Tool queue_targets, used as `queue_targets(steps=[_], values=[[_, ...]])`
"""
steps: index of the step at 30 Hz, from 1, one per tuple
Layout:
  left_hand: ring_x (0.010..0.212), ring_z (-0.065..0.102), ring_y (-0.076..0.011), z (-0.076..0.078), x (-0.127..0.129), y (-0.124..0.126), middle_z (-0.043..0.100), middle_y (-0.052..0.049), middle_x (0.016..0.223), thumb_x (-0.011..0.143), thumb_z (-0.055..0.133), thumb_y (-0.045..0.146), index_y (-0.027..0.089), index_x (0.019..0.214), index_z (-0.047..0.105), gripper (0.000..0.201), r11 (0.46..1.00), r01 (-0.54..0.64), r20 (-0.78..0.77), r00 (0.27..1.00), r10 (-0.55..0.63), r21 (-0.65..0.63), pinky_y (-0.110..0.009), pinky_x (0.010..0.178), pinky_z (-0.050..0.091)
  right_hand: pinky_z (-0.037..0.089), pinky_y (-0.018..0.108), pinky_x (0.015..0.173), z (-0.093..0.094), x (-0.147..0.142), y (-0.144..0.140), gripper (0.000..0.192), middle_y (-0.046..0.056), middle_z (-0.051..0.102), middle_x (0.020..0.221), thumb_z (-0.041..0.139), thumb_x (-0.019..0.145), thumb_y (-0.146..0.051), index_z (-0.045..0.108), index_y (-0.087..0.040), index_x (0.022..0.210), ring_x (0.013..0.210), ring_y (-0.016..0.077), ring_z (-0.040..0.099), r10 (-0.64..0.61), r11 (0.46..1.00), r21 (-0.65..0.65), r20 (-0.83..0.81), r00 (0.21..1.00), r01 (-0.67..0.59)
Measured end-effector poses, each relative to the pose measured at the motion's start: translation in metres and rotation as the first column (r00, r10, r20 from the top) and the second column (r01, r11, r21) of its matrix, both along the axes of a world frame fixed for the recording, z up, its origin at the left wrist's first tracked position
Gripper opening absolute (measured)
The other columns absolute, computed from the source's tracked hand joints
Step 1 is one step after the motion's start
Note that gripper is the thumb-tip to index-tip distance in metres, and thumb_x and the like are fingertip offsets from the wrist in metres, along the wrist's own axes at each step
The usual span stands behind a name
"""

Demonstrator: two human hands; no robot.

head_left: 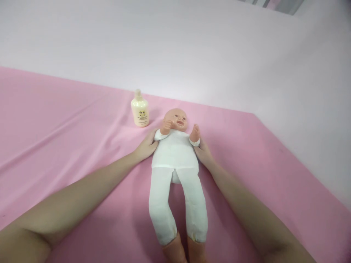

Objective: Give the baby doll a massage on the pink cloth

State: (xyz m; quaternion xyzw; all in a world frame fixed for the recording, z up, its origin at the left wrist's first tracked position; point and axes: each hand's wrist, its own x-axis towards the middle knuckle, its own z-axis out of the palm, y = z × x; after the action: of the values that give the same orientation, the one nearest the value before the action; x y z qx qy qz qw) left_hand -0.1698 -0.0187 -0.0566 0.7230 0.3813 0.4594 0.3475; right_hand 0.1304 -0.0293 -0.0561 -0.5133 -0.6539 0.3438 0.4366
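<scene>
A baby doll (174, 149) with a white cloth body lies on its back, its head toward the far edge and its feet running out of the bottom of the view. My left hand (147, 145) grips the doll's side under its arm, thumb in front and fingers hidden behind. On the other side my right hand (203, 150) holds it below the other arm, mostly covered by the doll's sleeve and torso. A pale yellow lotion bottle (141, 111) stands upright beyond my left hand, apart from it.
A pink cloth (90, 124) with creases at the left covers the table under the doll. Behind and to the right, a white wall or panel (164, 47) borders the cloth. Grey slats (274, 5) show at the top right.
</scene>
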Motion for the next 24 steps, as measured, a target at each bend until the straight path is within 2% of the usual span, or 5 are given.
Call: queue_targets(steps=[6, 12, 24], values=[[0.145, 0.056, -0.0372, -0.0002, -0.0005, 0.0002, 0.06, -0.013, 0.157, 0.097, 0.058, 0.024, 0.019, 0.152, 0.053, 0.055, 1.0, -0.014, -0.014, 1.0, 0.014, -0.009, -0.058, 0.126, 0.043, 0.045, 0.052, 0.126, -0.0007, -0.0001, 0.0006, 0.059, 0.013, 0.07, 0.144, 0.063, 0.095, -0.037, 0.056, -0.021, 0.151, 0.148, 0.033, 0.056, 0.003, 1.0, 0.009, 0.006, 1.0, -0.003], [0.145, 0.057, -0.0364, 0.0003, 0.0006, 0.0002, 0.061, -0.013, 0.155, 0.098, 0.057, 0.023, 0.018, 0.152, 0.053, 0.055, 1.0, -0.007, -0.004, 1.0, 0.007, 0.004, -0.057, 0.126, 0.044, 0.051, 0.051, 0.12, -0.005, 0.0016, 0.0033, 0.053, 0.012, 0.073, 0.138, 0.062, 0.092, -0.034, 0.061, -0.021, 0.144, 0.139, 0.0324, 0.063, -0.009, 1.0, 0.02, 0.0, 1.0, 0.009], [0.147, 0.054, -0.0363, 0.0012, 0.0007, -0.0005, 0.06, -0.013, 0.158, 0.097, 0.057, 0.023, 0.019, 0.155, 0.051, 0.058, 1.0, 0.002, 0.003, 1.0, -0.002, -0.002, -0.058, 0.128, 0.042, 0.054, 0.05, 0.114, -0.0044, 0.002, 0.0025, 0.047, 0.01, 0.073, 0.136, 0.061, 0.091, -0.033, 0.063, -0.022, 0.137, 0.128, 0.0305, 0.068, -0.006, 1.0, 0.025, 0.002, 1.0, 0.006]])
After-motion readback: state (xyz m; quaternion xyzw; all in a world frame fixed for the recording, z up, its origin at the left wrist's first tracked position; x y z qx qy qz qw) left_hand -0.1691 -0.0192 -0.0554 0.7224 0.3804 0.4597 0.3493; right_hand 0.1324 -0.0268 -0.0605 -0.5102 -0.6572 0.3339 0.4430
